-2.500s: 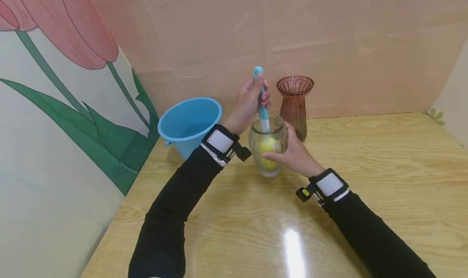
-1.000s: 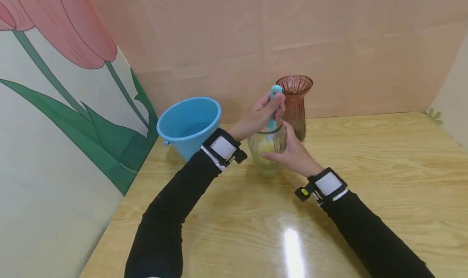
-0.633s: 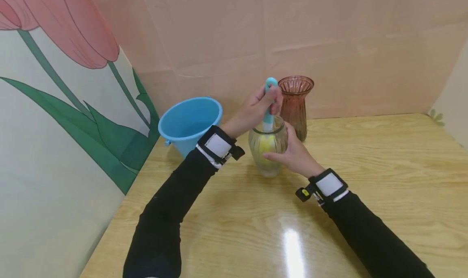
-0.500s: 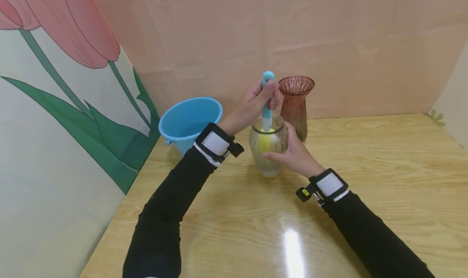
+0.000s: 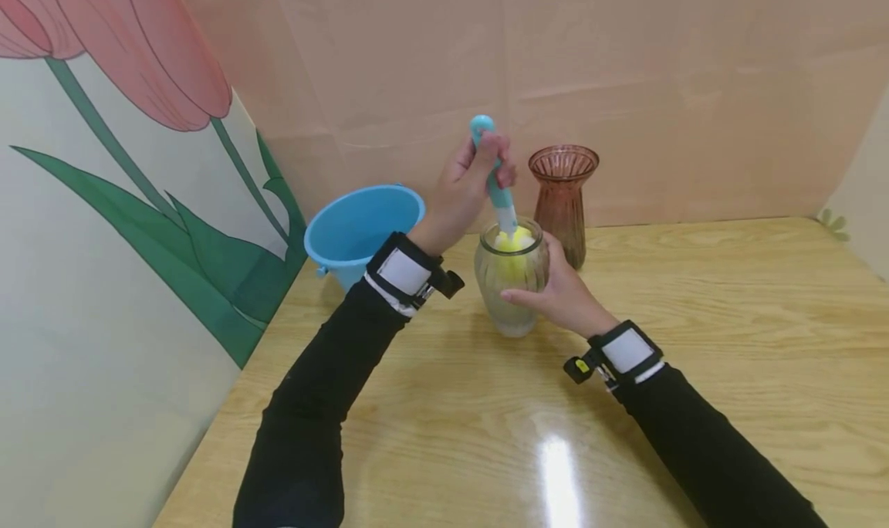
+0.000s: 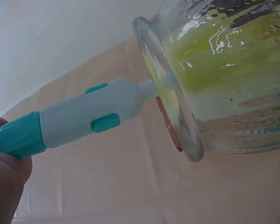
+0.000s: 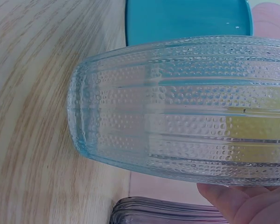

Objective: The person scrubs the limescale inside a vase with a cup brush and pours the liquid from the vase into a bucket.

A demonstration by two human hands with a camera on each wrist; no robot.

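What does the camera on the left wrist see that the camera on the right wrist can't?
Only the left wrist view shows the brush handle, teal and white, held by the left hand and going into the vase's mouth. Only the right wrist view shows the wooden table, the blue bucket, the rim of the brown vase and the right hand against the glass. Both show the clear glass vase with the yellow sponge inside.
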